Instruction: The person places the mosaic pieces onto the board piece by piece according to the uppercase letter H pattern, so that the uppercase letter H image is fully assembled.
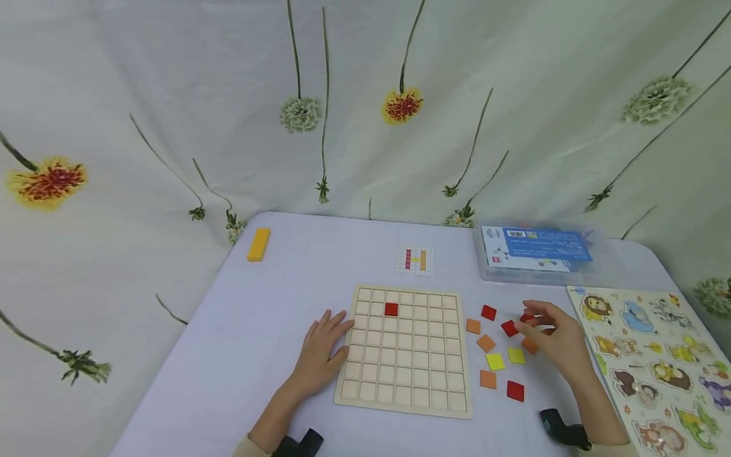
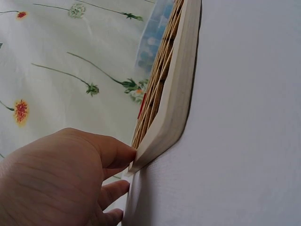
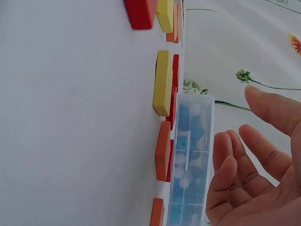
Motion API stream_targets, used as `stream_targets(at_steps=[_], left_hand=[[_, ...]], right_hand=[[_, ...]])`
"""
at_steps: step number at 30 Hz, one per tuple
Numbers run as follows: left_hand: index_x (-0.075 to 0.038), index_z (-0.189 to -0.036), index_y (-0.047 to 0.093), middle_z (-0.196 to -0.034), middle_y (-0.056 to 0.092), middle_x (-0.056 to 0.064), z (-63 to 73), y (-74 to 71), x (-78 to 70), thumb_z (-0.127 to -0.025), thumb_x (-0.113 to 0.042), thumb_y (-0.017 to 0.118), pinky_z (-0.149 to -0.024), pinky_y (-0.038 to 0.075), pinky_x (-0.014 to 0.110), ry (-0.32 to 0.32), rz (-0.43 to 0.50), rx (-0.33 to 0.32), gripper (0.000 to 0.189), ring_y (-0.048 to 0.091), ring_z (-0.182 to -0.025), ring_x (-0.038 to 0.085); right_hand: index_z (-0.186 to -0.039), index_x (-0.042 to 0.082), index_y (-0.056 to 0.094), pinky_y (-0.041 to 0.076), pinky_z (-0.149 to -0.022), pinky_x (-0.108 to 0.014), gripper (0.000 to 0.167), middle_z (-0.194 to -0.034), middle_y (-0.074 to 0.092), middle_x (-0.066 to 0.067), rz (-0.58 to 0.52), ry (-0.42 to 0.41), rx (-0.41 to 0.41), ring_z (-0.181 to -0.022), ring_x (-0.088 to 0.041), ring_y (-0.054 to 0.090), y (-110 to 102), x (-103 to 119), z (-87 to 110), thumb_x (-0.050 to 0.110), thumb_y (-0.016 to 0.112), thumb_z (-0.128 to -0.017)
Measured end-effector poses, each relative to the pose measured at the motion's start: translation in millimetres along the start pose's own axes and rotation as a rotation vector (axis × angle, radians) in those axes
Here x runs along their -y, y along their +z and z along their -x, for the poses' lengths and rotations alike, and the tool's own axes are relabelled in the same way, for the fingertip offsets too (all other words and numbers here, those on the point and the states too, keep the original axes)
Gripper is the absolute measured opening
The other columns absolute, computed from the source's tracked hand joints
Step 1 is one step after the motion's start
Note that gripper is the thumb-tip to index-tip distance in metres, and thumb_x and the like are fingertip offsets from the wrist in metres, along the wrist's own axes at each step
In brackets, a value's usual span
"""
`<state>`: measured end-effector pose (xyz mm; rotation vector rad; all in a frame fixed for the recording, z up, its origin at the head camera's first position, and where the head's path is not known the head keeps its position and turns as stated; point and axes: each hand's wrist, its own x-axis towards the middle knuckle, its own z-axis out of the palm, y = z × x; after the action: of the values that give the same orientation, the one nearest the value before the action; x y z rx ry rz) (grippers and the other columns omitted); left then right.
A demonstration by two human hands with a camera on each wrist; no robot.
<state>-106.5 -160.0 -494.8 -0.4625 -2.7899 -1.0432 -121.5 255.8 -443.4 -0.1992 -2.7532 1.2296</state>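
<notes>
Flowered cloth backs the white table (clear box at rear) — left hand touching the grid board, fingers spread; right hand by tiles, fingers parted.

On my feed, the grid board lies low in mid-frame, one tile in its upper part. I see loose tiles off its right side, before the puzzle board at lower right. Behind the grid sits a card, between a block leftward and a box rightward.
</notes>
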Motion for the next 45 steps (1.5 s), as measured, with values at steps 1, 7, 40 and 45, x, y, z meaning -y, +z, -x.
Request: stream_targets(at_steps=[1, 7, 40, 45], left_hand=[[-0.005, -0.136, 0.055, -0.15, 0.044, 0.018, 0.3, 0.1, -0.2, -0.089, -0.007, 0.058, -0.114, 0.014, 0.064, 0.0, 0.002, -0.001, 0.047, 0.023, -0.146, 0.045], [-0.005, -0.136, 0.055, -0.149, 0.045, 0.018, 2.3, 2.7, -0.7, -0.089, -0.007, 0.058, -0.114, 0.014, 0.065, 0.005, 0.006, -0.007, 0.047, 0.024, -0.146, 0.045], [-0.004, -0.135, 0.055, -0.149, 0.045, 0.019, 1.2, -0.7, -1.8, -0.088, -0.007, 0.058, -0.114, 0.014, 0.065, -0.002, 0.001, -0.011, 0.047, 0.024, -0.145, 0.045], [-0.004, -0.135, 0.055, -0.149, 0.045, 0.019, 0.0, -0.8, -3.8, -0.088, -0.006, 0.058, -0.114, 0.014, 0.065, -0.009, 0.01, -0.008, 0.047, 0.024, -0.146, 0.045]], right_hand=[[-0.132, 0.005, 0.057, 0.042, -0.069, -0.006, 0.048, -0.116, 0.063, -0.019, 0.006, 0.006, 0.002, -0.099, -0.024, 0.054, 0, -1, -0.3, 0.024, 0.07, -0.09], [-0.126, 0.004, 0.059, 0.046, -0.065, -0.01, 0.043, -0.108, 0.064, -0.016, 0.033, 0.035, 0.035, -0.093, -0.022, 0.055, 8, -10, -1.2, 0.019, 0.072, -0.087], [-0.114, -0.002, 0.064, 0.044, -0.066, -0.012, 0.035, -0.1, 0.062, -0.016, 0.199, -0.065, 0.079, -0.087, -0.024, 0.058, 23, -14, 0.2, 0.009, 0.075, -0.083], [-0.115, -0.002, 0.064, 0.046, -0.068, -0.015, 0.033, -0.101, 0.061, -0.017, 0.18, -0.058, 0.055, -0.087, -0.025, 0.059, 20, -13, -0.2, 0.008, 0.073, -0.084]])
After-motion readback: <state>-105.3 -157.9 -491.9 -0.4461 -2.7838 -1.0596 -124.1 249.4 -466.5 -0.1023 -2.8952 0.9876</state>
